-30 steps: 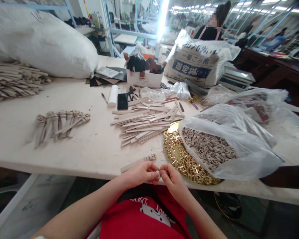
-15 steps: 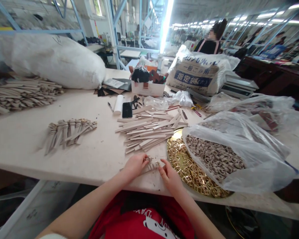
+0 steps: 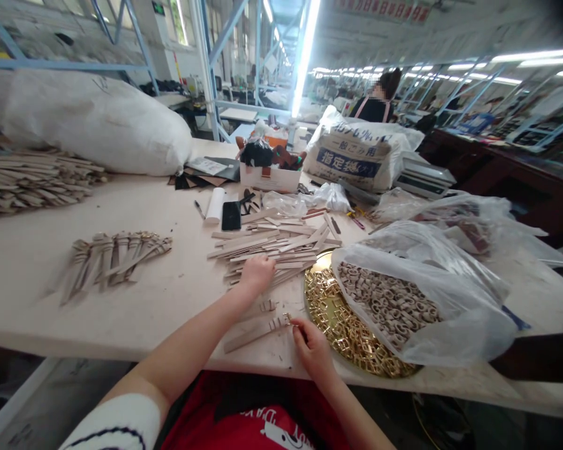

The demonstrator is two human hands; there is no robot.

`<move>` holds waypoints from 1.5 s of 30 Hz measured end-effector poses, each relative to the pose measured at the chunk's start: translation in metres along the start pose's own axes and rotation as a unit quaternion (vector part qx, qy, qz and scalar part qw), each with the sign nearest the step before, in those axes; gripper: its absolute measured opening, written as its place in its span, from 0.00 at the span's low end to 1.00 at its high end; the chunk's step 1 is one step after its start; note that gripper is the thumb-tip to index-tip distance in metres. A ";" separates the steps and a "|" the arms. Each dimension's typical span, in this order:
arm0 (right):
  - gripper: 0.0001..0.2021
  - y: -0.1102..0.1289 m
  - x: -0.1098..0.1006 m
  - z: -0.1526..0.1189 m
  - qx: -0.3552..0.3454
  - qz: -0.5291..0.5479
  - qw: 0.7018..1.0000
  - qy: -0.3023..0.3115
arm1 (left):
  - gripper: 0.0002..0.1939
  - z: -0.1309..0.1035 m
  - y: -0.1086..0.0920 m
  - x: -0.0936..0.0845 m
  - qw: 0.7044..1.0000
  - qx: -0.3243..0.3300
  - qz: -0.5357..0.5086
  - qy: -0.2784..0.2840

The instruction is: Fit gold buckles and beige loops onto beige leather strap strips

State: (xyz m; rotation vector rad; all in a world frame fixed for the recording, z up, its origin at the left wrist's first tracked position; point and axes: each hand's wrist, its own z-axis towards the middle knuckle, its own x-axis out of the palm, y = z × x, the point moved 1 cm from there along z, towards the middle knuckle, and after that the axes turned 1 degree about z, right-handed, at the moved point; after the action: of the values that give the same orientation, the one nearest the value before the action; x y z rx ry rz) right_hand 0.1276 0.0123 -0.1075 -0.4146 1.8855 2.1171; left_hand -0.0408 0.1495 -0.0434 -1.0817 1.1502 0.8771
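My left hand (image 3: pixel 259 274) is over the near side of a pile of beige strips (image 3: pixel 263 245); its fingertips are hidden behind the back of the hand. My right hand (image 3: pixel 313 351) pinches the gold buckle end of a beige strap (image 3: pixel 249 335) lying near the table's front edge. Several loops sit on this strap beside the buckle. Just behind it lies another strap with loops (image 3: pixel 266 306), partly covered by my left forearm. Right of my right hand, a round tray (image 3: pixel 329 304) holds many gold buckles (image 3: pixel 356 340).
A clear plastic bag (image 3: pixel 469 331) of beige loops (image 3: pixel 389 303) overlaps the tray. Left stands a bunch of buckled straps (image 3: pixel 117 256), with stacked strips (image 3: pixel 37 178) behind. A phone (image 3: pixel 231 215), paper roll (image 3: pixel 214 206) and white box (image 3: pixel 269 179) lie farther back. A person (image 3: pixel 378 100) is beyond.
My left hand has left the strap and moved forward to the strip pile. The strap now rests on the table, with my right hand still at its buckle end. The view has shifted slightly.
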 end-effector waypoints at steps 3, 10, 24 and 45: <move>0.09 0.007 -0.001 -0.001 -0.002 0.013 1.000 0.001 | 0.09 0.010 -0.002 0.001 1.000 -0.002 0.001 0.005; 0.11 0.028 -0.092 0.022 -0.013 -0.046 0.984 -0.173 | 0.07 0.014 -0.004 -0.009 0.999 0.021 -0.026 0.007; 0.10 -0.040 -0.183 0.078 0.156 -0.507 0.848 -0.012 | 0.07 -0.066 -0.040 -0.054 0.665 -0.205 -0.708 0.123; 0.12 -0.037 -0.178 0.077 0.186 -0.571 0.798 0.050 | 0.07 -0.097 -0.042 -0.028 0.520 -0.314 -0.787 0.104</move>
State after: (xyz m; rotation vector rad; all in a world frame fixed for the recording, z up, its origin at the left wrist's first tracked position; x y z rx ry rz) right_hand 0.3033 0.0905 -0.0636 -1.1921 1.3922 0.9028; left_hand -0.0319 0.0451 -0.0132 -2.1840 -0.4146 -0.4518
